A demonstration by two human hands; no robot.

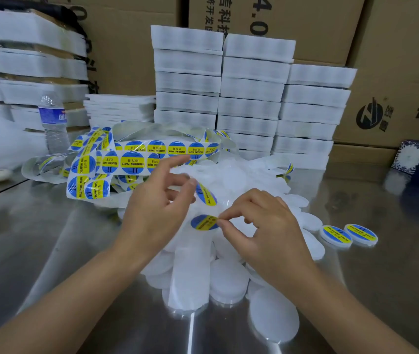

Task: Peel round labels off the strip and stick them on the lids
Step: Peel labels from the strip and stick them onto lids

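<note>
the right hand point(262, 226) pinches a round label point(204, 222) by its right edge, between thumb and first finger. the label sticks out to the left of those fingertips, blue and yellow side up, and looks nearly off the strip point(188, 274). the left hand point(157, 200) has its fingers curled on the strip just above, next to one more label point(206, 194). the bare white lids point(228, 277) lie in a heap right under both hands, so i think the right hand is nearer and only needs to go down a little. two done lids point(336, 236) sit off to the right on the shiny table point(50, 238)
</note>
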